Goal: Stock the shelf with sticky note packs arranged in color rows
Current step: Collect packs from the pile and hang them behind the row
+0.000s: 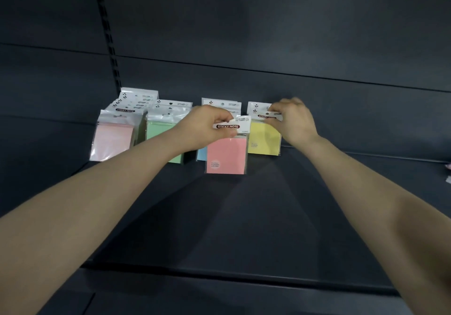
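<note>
On a dark shelf [244, 217], a pale pink row [112, 139] and a green row [159, 131] stand left of the coral pack [227, 155]. The left hand [207, 125] pinches that pack by its header card, fingers curled on the label, just in front of a half-hidden blue pack [201, 155]. Right of the coral pack, the right hand [292, 119] pinches the front yellow pack [263, 139] by its header. Done well, the coral pack likely goes down square, upright and level with neighbouring fronts, while the yellow one is steadied against toppling.
</note>
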A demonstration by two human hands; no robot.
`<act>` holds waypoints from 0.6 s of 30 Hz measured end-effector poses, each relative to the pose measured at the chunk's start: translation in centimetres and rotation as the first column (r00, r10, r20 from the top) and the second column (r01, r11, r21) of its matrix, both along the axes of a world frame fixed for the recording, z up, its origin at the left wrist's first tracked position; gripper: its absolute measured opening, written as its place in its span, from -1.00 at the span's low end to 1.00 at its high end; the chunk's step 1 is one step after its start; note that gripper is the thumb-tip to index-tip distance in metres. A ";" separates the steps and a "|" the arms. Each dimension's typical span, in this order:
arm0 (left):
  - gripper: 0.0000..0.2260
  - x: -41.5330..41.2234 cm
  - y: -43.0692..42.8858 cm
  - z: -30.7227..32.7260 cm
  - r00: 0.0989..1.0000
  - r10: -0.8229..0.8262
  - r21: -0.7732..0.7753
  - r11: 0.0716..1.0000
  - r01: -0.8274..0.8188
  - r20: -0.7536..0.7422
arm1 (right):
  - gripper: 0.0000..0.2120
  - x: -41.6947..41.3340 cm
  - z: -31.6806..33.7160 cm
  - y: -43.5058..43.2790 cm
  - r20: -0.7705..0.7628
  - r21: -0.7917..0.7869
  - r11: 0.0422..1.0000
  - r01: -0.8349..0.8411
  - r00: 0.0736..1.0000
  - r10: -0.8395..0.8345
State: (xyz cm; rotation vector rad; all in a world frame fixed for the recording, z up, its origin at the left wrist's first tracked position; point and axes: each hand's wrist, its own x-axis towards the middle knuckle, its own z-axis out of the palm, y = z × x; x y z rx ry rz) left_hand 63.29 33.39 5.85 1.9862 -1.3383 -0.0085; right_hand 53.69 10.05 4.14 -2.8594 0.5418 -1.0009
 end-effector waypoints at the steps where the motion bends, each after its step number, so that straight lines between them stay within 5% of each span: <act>1: -0.80 0.2 0.1 0.0 1.000 -0.005 -0.005 1.000 0.005 0.000 | -0.78 0.1 -0.2 0.1 0.017 -0.003 1.000 -0.001 1.000 0.002; 18: -0.84 2.0 1.9 0.2 0.989 -0.130 -0.067 0.989 0.135 0.072 | -0.67 -1.6 0.2 2.4 0.122 -0.166 0.980 0.113 0.988 -0.093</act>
